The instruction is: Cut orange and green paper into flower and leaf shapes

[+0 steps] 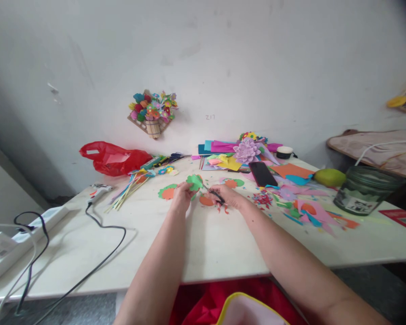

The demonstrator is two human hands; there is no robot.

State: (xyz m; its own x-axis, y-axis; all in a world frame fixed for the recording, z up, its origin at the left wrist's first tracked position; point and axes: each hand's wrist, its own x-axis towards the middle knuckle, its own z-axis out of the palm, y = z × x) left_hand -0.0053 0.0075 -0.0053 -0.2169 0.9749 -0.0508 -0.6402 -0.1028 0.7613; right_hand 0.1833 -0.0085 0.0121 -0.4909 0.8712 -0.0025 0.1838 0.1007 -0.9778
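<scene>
My left hand (183, 195) pinches a green scalloped paper piece (195, 182) above the middle of the table. In my right hand (228, 196) is a pair of scissors (217, 195) with dark handles, my fingers closed round them. The blades point left and meet the right edge of the green piece; whether they are open or shut I cannot make out. Orange and green cut shapes (168, 193) lie left of my left hand. Under the scissors rests an orange round piece (206, 200), with small orange scraps close by.
Left stand a glue gun (100, 192) with a trailing black cord, a power strip (50, 221), thin sticks (128, 192) and a red plastic bag (115, 158). Rightward lie a phone (263, 174), paper scraps (316, 212), a yellow-green fruit (329, 178) and a glass jar (365, 192).
</scene>
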